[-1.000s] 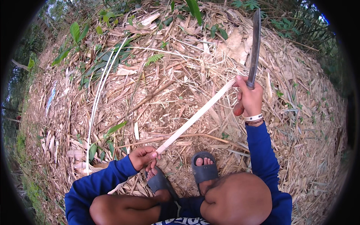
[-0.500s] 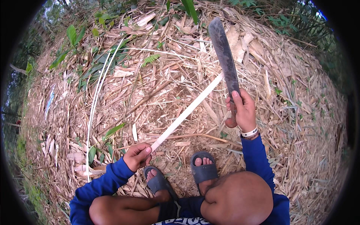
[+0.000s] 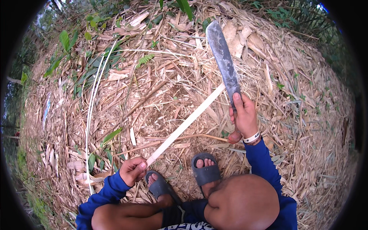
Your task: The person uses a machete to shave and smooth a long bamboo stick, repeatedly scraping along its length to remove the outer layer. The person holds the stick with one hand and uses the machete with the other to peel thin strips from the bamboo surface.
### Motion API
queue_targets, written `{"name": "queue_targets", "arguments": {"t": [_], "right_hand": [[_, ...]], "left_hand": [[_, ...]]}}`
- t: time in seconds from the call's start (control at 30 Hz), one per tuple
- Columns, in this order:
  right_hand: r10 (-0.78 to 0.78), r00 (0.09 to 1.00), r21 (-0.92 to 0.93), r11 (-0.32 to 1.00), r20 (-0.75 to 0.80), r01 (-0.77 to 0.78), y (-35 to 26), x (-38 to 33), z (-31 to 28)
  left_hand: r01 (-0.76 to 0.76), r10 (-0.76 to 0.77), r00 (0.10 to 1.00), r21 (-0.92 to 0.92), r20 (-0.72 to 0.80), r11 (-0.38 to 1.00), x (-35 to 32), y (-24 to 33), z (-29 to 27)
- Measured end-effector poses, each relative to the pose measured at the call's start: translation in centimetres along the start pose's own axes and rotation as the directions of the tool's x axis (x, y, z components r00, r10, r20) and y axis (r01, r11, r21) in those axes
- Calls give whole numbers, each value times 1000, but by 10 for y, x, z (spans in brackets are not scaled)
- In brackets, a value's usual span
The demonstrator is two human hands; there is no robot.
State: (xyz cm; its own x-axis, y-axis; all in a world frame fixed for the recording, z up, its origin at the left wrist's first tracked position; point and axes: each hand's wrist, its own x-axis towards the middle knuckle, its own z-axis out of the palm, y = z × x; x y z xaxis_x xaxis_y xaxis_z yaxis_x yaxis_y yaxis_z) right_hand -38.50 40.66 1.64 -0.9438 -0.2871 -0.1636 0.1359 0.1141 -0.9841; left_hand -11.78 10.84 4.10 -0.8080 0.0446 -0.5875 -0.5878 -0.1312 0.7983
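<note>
My right hand [image 3: 245, 116] grips a machete [image 3: 223, 57] by its brown handle, with the broad dark blade pointing up and away. A long pale strip, which looks like split bamboo [image 3: 186, 123], slants from lower left to upper right. Its near end is pinched in my left hand [image 3: 133, 170], low at the left beside my foot. The strip's far end meets the blade's left edge just above the handle; whether it runs behind the blade I cannot tell.
Dry husks and shavings [image 3: 161, 115] cover the ground. Two thin pale strips [image 3: 92, 99] lie at the left, near green leaves [image 3: 111, 135]. My sandalled feet [image 3: 206, 168] are close in front of me. Bushes [image 3: 295, 19] stand at the far edge.
My right hand and the machete have come slightly lower and left, and the blade's flat face shows more light. My left hand has shifted a little down and left with the strip.
</note>
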Motion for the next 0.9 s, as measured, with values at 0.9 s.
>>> {"name": "queue_targets", "arguments": {"t": [0.9], "right_hand": [[34,985,-46,999,170,-27,16,-20,39]], "left_hand": [[-10,9,1000,-67,-13,998,24,15,27]]}}
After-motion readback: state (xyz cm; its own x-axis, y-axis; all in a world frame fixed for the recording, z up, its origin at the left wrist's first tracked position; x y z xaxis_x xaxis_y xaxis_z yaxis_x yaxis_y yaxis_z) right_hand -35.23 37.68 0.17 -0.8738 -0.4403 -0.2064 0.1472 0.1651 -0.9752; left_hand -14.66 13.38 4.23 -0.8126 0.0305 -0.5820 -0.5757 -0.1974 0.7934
